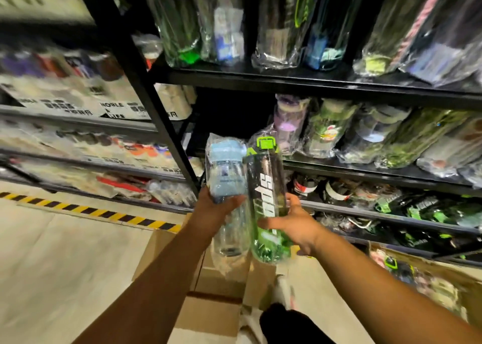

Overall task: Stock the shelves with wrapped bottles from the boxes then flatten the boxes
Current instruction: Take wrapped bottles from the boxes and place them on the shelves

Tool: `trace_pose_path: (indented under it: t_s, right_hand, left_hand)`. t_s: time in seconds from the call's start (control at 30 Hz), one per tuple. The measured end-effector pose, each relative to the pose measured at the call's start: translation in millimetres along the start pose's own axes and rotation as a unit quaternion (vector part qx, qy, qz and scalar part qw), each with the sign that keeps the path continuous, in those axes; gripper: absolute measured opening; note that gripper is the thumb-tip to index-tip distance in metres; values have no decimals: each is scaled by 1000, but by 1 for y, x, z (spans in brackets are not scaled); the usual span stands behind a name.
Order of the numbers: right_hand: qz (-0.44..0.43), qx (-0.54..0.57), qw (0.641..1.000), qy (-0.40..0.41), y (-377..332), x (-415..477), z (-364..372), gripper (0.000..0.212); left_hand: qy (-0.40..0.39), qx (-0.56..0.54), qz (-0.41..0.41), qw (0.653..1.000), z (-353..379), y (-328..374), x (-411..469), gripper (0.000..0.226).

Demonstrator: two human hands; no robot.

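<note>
**Two wrapped bottles held up to the middle shelf**

You stand at the black rack with one wrapped bottle in each hand. Your left hand [211, 210] is curled round the lower half of the blue-capped clear bottle [227, 171], thumb across its front. Your right hand [300, 226] grips the green bottle [264, 184] from the right side, with the thumb laid across the front and the fingers behind.

The two bottles touch side by side, caps pointing up and away from you. Their tops reach the front edge of the middle shelf [365, 170] near its left end. Just to the right of them a row of wrapped bottles [331, 130] stands on that shelf. The upper shelf [313, 83] carries more wrapped bottles.

Under your forearms a cardboard box [216, 278] sits on the floor. A second box [443, 268] at lower right holds wrapped items, one of them green-capped. Yellow-and-black tape [91, 210] runs along the floor on the left. The picture's edges are blurred.
</note>
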State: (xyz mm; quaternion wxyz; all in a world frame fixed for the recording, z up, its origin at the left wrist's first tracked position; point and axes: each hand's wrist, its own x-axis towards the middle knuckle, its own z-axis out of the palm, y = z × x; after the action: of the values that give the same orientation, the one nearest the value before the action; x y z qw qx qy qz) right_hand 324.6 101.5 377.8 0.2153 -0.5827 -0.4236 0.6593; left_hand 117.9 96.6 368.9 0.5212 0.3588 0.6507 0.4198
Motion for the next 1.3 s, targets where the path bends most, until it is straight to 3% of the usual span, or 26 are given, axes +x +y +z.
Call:
trace_pose_path:
  t_s: [0.17,0.27,0.33,0.43,0.57,0.63,0.77,0.9,1.13,1.3]
  right_hand:
    - [-4,-12,999,32,-27,78,-1,77]
    - [-38,-27,997,60,-45,123,-5,90]
    - [-65,-74,992,76,-56,144,-5,85]
    - [-126,-72,983,108,-65,174,-1,74]
    - [-164,-28,970,174,-80,211,20,81]
    - [-171,12,964,205,-77,234,26,74]
    - [-181,-3,952,246,-81,255,31,74]
    - [-206,-44,932,296,-71,274,30,88]
    - [-222,-57,917,326,-51,287,42,65]
    - [-226,-77,907,346,-44,294,44,57]
  left_hand:
    - [24,-11,-41,999,-6,22,62,54]
    - [34,-12,-46,998,-9,36,96,41]
    - [36,-13,-44,998,-10,40,117,45]
    - [43,-15,-39,998,-12,47,144,26]
    - [57,-15,-53,997,-19,51,170,37]
    - [59,-7,-57,997,-25,49,182,41]
    - [45,-13,-41,998,-35,42,203,46]
    - [47,-16,-16,999,-33,39,216,22]
    - [42,4,24,999,-27,32,230,12]
    - [44,-10,56,997,-24,38,240,21]
